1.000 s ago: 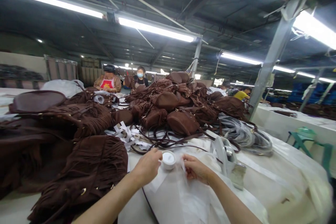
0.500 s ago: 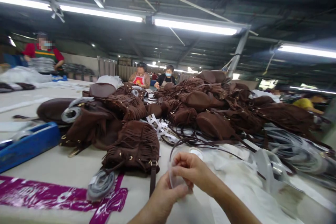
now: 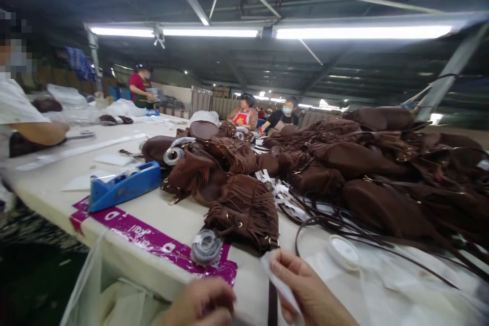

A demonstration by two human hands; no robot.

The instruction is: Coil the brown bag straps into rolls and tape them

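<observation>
Bare surface (image 3: 166, 215) between blue tape dispenser (image 3: 126, 186) and fringed bag (image 3: 244, 209): passable. Coil (image 3: 206, 248) in way ahead of left hand (image 3: 202, 300). Bag pile (image 3: 362, 158) blocks far side. Dark straps (image 3: 324, 219), white disc (image 3: 344, 252) obstruct area beyond right hand (image 3: 305, 285).

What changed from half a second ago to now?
Left hand let go of the thin white sheet and moved left, toward the table edge; right hand alone now holds it. The view swung left. The brown fringed bag and gray coil appear to have stayed put.
</observation>
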